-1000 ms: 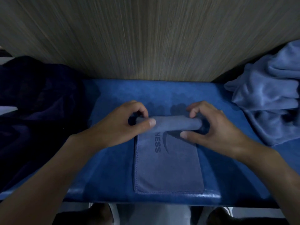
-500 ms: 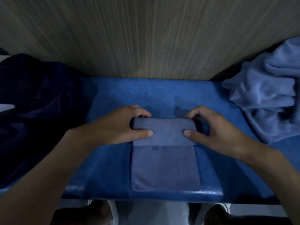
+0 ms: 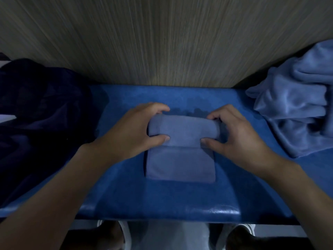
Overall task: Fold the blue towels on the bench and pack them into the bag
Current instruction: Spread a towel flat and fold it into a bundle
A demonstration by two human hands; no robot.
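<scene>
The left hand (image 3: 133, 130) and right hand (image 3: 232, 136) each grip one end of the roll of the blue towel (image 3: 182, 129) on the table (image 3: 162, 199) — its long axis runs left to right between them. The flat tail lies toward the person, so the rolling likely heads that way.

Dim, blue-tinged light leaves everything soft. Faint shadows of the fingers (image 3: 156, 107) fall on the bench (image 3: 180, 94) just behind the towel (image 3: 183, 127). Glare streaks the bench's front edge. The dark cloth (image 3: 41, 109) at left sinks to near black, and the wall (image 3: 162, 42) grain smears, fanning outward toward the edges.
</scene>
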